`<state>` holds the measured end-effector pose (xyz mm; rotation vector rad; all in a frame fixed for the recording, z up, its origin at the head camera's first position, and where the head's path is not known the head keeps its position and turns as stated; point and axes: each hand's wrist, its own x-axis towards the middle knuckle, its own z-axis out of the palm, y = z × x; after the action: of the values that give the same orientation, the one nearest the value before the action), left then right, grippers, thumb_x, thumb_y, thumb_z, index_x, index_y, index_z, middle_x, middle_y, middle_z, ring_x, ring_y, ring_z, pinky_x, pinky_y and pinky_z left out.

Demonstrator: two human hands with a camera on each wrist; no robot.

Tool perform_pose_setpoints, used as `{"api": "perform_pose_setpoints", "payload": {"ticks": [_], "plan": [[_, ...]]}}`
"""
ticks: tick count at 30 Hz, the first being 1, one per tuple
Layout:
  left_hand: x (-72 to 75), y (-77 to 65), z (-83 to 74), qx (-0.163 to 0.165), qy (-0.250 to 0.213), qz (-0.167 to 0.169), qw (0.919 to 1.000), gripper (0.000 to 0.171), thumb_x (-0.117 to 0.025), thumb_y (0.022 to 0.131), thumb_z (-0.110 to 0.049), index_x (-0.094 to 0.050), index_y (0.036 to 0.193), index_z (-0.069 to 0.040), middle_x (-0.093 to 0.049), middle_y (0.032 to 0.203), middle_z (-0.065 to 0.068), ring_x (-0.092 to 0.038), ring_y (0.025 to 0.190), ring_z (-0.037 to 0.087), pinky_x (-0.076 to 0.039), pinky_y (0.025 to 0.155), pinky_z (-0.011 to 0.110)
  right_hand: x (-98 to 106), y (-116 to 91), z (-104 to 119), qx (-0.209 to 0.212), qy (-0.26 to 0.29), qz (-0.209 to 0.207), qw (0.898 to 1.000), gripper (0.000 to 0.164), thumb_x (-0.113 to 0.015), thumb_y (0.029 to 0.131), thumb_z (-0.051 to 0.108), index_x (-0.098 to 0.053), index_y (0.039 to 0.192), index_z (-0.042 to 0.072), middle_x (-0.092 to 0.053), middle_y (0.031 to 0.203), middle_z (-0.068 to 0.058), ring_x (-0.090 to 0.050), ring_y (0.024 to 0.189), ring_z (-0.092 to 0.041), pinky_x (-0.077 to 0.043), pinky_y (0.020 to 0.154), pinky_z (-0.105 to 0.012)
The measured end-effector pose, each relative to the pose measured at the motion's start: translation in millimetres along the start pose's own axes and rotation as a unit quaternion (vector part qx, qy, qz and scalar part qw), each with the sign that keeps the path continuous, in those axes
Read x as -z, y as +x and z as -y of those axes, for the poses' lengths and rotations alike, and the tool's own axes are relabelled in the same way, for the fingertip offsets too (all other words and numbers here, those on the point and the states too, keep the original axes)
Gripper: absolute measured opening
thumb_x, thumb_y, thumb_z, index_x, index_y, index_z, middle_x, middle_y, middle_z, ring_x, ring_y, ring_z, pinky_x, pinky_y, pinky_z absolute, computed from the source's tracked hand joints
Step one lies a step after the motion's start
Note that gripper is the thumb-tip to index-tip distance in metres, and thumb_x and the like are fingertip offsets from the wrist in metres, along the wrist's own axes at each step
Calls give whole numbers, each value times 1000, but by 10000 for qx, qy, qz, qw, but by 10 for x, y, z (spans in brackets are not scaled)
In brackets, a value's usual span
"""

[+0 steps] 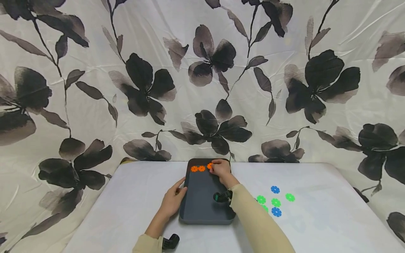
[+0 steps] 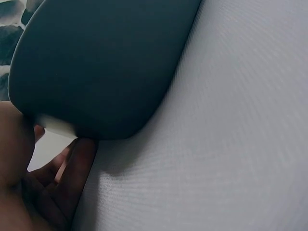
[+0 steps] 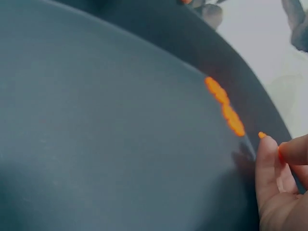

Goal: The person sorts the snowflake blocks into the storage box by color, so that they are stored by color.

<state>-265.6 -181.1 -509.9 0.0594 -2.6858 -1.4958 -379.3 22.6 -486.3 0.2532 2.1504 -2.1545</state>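
A dark grey rectangular tray point(image 1: 205, 203) lies on the white table, its long side pointing away from me. My left hand point(image 1: 172, 200) holds its left edge, with thumb and fingers at the wall point(image 2: 106, 72). Over the far right corner, my right hand point(image 1: 221, 170) pinches an orange notched plastic disc point(image 1: 210, 166) between thumb and fingertips; in the right wrist view only bits of that disc point(image 3: 262, 135) show. Two more orange notched discs point(image 1: 198, 169) lie side by side inside the tray, along its far end.
Right of the tray, several green notched discs point(image 1: 276, 202) and two blue ones point(image 1: 276, 212) are scattered on the table point(image 1: 319, 218). My right sleeve point(image 1: 259, 218) partly covers the nearest green ones. A flower-printed cloth point(image 1: 202, 98) hangs behind the table.
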Motion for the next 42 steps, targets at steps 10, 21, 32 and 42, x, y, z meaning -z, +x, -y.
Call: {"api": "perform_pose_setpoints", "payload": {"ticks": [10,21,32,42], "plan": [[-25,-23,-4,38,-65,7,10000,46,-55,100,-29,-48,145,-24,-59,97,4,-52,82,18,-41,71,35,4,29,-51,-106,-213,-76,9997,29,-56,93,-3,-62,122,-4,-60,110,-19,-66,76,-21,-54,68,-28],[22,32,-27,69,-111,110,9999,47,-55,100,-28,-47,146,-25,-60,98,5,-52,83,19,-41,72,35,-13,72,9,-154,-554,-50,9983,27,-60,91,-4,-64,118,-3,-61,107,-17,-66,69,-17,-54,66,-28],[9,-2,-7,96,-230,115,9996,47,-56,100,-29,-47,146,-24,-60,99,6,-52,85,19,-41,75,37,-11,34,18,-229,-597,-4,9980,29,-63,87,-6,-65,117,-5,-64,99,-18,-68,70,-19,-55,66,-29],[-9,11,-5,121,-247,94,9996,46,-55,101,-29,-47,146,-25,-61,104,6,-53,89,20,-42,79,39,-39,64,-8,-138,-590,-185,9980,28,-66,83,-9,-67,112,-8,-64,98,-21,-67,64,-17,-55,61,-28]]}}
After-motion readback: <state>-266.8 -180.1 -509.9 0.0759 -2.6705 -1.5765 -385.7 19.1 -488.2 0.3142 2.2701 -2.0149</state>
